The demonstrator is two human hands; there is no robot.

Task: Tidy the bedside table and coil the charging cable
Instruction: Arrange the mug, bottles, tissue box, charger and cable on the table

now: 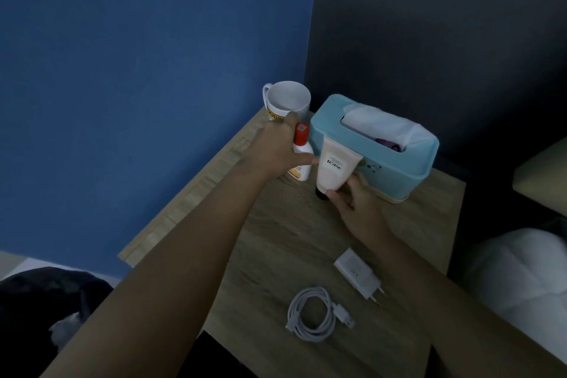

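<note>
Head view, dim light. Your left hand wrapped round a small white bottle with a red cap. Most of the fingers were hidden behind the bottle, and its label was half covered. Your right hand pinched the lower end of a cream tube between thumb and fingers. The tube stood cap-down, touching the front of the teal tissue box. Its dark cap was barely readable.

The mug sat at the back corner with its print partly blocked by your left hand. Something purple showed in the tissue box slot; couldn't tell what.

The charging cable lay coiled on the bedside table near the front, one USB plug showing. The white adapter lay just beside it, not plugged in. The table's front edge was cut off by your forearms and the frame. A pale pillow at right ran out of frame.

Counts: two hands, one bottle, one tube, one mug, one tissue box, one cable, one adapter.
</note>
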